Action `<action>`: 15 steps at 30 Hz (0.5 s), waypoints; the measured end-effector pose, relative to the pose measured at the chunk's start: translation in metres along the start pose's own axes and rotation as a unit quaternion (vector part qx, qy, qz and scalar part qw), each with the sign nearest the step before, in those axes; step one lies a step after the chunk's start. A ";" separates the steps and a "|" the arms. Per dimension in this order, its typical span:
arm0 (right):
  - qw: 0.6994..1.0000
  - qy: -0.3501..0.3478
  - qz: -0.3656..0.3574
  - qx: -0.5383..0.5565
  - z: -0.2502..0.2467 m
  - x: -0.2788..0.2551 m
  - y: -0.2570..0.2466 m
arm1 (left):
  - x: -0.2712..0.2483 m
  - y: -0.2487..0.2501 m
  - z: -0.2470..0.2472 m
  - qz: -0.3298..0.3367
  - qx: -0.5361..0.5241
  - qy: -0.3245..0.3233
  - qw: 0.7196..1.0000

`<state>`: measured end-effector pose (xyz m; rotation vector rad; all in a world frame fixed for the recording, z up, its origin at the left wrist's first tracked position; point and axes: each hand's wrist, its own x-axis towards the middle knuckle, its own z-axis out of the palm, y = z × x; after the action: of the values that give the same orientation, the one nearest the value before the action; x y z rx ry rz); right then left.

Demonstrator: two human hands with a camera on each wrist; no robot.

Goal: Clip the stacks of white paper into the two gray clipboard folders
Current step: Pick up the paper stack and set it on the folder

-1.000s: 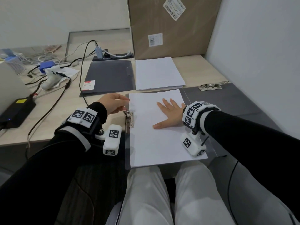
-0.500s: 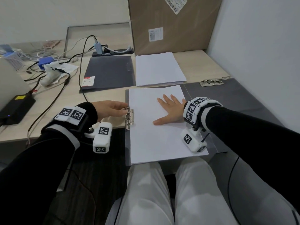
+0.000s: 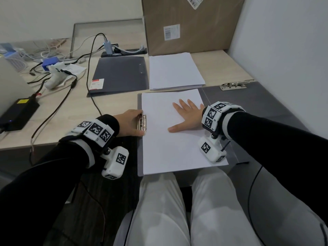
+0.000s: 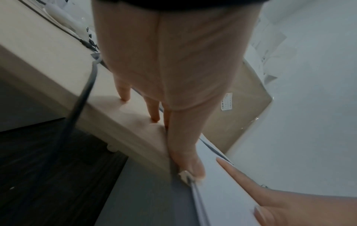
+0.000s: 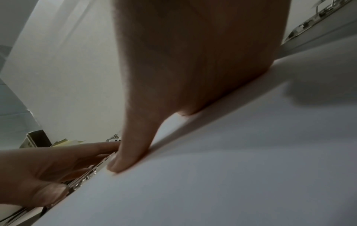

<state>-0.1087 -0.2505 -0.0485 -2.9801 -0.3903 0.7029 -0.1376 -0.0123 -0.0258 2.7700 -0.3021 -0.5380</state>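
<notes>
An open gray clipboard folder (image 3: 139,157) lies at the desk's front edge with a white paper stack (image 3: 170,150) on it. My left hand (image 3: 141,124) grips the metal clip (image 3: 144,123) on the folder's left edge, thumb at its near end, fingers at the far end. The left wrist view shows the thumb on the clip (image 4: 185,175). My right hand (image 3: 186,118) lies flat and open on the paper (image 5: 231,168), pressing it down. Behind, a second gray folder (image 3: 120,77) lies closed beside another paper stack (image 3: 175,71).
The open folder's cover (image 3: 257,110) spreads to the right, with a second metal clip (image 3: 234,85) at its far edge. A large cardboard box (image 3: 191,23) stands against the back wall. Cables (image 3: 88,68), a black power brick (image 3: 17,112) and small devices crowd the desk's left side.
My left hand has moved nearer, from beyond the clip's far end onto the clip, and now holds it. The right hand has stayed flat on the paper.
</notes>
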 end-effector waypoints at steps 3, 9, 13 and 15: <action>1.000 0.004 -0.002 0.009 0.000 -0.002 0.000 | -0.001 -0.001 0.000 0.001 -0.012 -0.001 1.000; 0.999 0.000 0.015 0.053 -0.004 -0.001 -0.003 | 0.003 -0.009 -0.009 -0.021 -0.024 -0.044 0.999; 0.990 0.024 -0.002 0.139 -0.026 -0.001 -0.003 | 0.014 -0.001 -0.022 -0.029 -0.068 0.025 0.997; 0.986 0.042 -0.012 0.162 -0.044 -0.001 0.006 | 0.027 0.004 -0.032 -0.052 -0.110 0.084 0.989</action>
<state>-0.0884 -0.2561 -0.0091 -2.6828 -0.2754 0.5724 -0.1016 -0.0147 -0.0053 2.6041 -0.0549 -0.3370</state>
